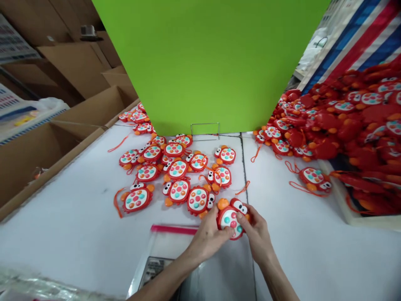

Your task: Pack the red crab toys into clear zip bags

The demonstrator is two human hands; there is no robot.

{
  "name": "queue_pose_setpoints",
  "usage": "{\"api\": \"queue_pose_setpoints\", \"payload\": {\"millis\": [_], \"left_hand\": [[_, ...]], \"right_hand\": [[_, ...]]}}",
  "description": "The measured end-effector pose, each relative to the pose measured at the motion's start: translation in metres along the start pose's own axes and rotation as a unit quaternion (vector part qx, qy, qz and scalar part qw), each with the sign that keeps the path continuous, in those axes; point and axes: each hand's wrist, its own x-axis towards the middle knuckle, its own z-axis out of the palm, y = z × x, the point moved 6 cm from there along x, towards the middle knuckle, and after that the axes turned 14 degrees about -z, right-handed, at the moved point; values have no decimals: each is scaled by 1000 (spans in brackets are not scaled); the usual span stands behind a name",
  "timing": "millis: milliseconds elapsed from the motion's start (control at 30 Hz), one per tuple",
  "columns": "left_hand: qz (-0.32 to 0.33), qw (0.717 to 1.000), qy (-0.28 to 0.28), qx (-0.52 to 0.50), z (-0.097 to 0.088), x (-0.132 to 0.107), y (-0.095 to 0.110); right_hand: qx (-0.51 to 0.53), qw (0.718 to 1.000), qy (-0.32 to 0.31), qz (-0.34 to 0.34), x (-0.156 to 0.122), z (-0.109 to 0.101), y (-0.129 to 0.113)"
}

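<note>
Landmark: one green board [203, 67], standing upright, a thin wire frame [205, 123] at its bottom edge.

Item, in hand: one red crab toy [231, 217], held in front of the green board, a little right of its middle, just above the tabletop. White face with colored buttons, orange claws, two bulging eyes pointing away from me.

My left hand [206, 236]: curled about the toy's left side, thumb along the lower front. My right hand [259, 234]: closed on its right side, thumb on the white face just below the eyes.

Item, loose group: similar toys [178, 190], button faces up, some touching, spread before the board's left and middle, several with orange cord loops.

Item, single: one toy [313, 175] with its cord, right of the board and nearer me.

Item, bulk: a heap of red toys [344, 117], right of the board, partly in a pale-rimmed tray [347, 209].

Item: a clear bag [173, 242] with a pink strip, in front of the board, partly behind my left forearm; a dark rectangular piece [156, 265] shows there, whether inside or beneath I cannot tell.

Item: open cardboard box [103, 104], left of the board.
</note>
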Motion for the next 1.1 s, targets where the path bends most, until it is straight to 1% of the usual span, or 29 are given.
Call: {"api": "queue_pose_setpoints", "payload": {"millis": [100, 200, 267, 367, 433, 500, 600, 667, 733, 767, 800, 833, 900, 967, 1033, 1100], "left_hand": [[0, 1000, -4, 27, 2, -3, 3], [19, 996, 40, 79, -3, -4, 6], [41, 993, 57, 94, -4, -4, 8], [66, 995, 43, 54, 1, -7, 10], [65, 997, 35, 15, 4, -10, 11], [68, 997, 40, -6, 7, -15, 12], [70, 997, 43, 1, 8, -21, 13], [54, 998, 24, 7, 6, -19, 9], [34, 999, 18, -18, -4, -12, 4], [23, 998, 26, -51, -13, -7, 2], [9, 994, 46, -99, -24, 0, 0], [-7, 985, 69, -156, -37, 8, -2], [-26, 957, 101, -271, -62, 24, -1], [-26, 919, 115, -375, -83, 39, 5], [-30, 879, 128, -458, -99, 51, 8], [-54, 848, 139, -509, -108, 59, 6]], "right_hand": [[-46, 998, -25, -23, 2, 1, -2], [-91, 993, -56, -57, 5, 3, -9], [-106, 990, -76, -55, 7, 5, -11], [-94, 990, -106, -26, 9, 10, -13], [-75, 991, -113, -17, 8, 12, -16], [-67, 993, -99, -19, 6, 12, -20], [-71, 994, -82, -24, 0, 14, -24], [-88, 990, -105, -28, -3, 17, -23], [-164, 976, -133, -60, 1, 14, -20], [-220, 963, -133, -84, 7, 6, -19], [-278, 947, -117, -107, 16, -7, -19], [-331, 931, -85, -128, 26, -25, -21], [-403, 902, 7, -156, 50, -74, -30], [-459, 865, 99, -177, 73, -128, -45], [-503, 830, 154, -186, 94, -175, -59], [-537, 803, 179, -184, 113, -207, -70]]}}
